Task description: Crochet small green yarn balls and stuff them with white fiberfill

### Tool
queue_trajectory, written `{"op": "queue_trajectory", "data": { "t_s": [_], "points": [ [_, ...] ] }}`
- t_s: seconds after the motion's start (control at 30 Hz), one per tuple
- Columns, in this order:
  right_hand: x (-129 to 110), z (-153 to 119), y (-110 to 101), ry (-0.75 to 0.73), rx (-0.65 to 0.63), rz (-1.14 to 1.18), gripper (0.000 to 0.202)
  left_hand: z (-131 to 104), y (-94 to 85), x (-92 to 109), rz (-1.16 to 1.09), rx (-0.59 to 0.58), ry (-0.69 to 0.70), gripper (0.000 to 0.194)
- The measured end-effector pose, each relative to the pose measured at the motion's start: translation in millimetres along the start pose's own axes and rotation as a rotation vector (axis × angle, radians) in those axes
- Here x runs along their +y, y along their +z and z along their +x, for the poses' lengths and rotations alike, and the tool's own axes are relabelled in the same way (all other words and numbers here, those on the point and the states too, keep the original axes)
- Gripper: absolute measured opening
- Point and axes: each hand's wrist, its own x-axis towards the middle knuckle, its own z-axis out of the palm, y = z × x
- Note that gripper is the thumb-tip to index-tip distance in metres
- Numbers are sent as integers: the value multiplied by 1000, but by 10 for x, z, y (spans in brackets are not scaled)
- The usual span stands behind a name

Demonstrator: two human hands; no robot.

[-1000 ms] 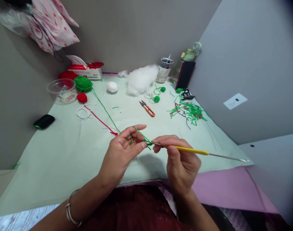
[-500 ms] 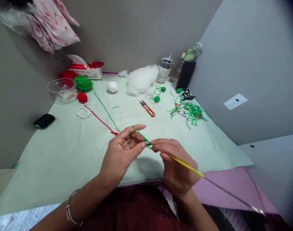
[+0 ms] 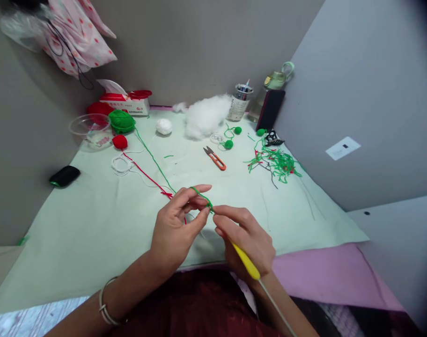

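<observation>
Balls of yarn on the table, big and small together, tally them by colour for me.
Green balls: 4
Red balls: 2, the larger partly hidden by the plastic tub
White ball: 1
Total: 7

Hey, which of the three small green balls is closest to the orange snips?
The green ball just behind the snips. The second ball lies farther back, and the third ball is off right, beside the black clip.

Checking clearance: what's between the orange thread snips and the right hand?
Only bare pale green cloth between the orange thread snips and right hand, per the head view.
</observation>
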Motion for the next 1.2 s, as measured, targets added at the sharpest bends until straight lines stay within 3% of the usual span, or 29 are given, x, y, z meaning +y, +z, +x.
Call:
{"op": "queue_trajectory", "data": {
  "t_s": [0.17, 0.23, 0.4, 0.53, 0.6, 0.67, 0.73, 0.83, 0.93, 1.07, 1.2],
  "points": [
    [-13, -35, 167, 121, 189, 211, 25, 13, 4, -83, -126, -62, -36, 45],
    [-21, -6, 208, 191, 226, 305, 25, 25, -14, -109, -180, -100, -66, 45],
    [-35, 53, 208, 248, 253, 348, 27, 47, -37, -123, -202, -108, -104, 37],
    [6, -30, 221, 138, 196, 54, 32, 33, -19, -80, -247, -134, -131, 41],
    [34, -79, 220, 41, 177, -69, 39, 30, -18, -38, -309, -178, -215, 48],
    [49, -90, 189, 39, 168, -20, 41, 40, -32, 14, -374, -239, -344, 54],
    [46, -55, 133, 178, 189, 138, 36, 62, -54, 63, -399, -271, -423, 53],
    [27, 30, 64, 381, 255, 465, 25, 85, -70, 98, -346, -237, -371, 45],
    [23, 81, 71, 492, 281, 703, 21, 73, -50, 81, -269, -258, -303, 43],
    [36, 88, 125, 558, 255, 760, 19, 53, -33, 34, -218, -300, -253, 38],
    [27, 89, 126, 531, 252, 718, 19, 64, -37, 29, -243, -291, -247, 39]
  ]
}}
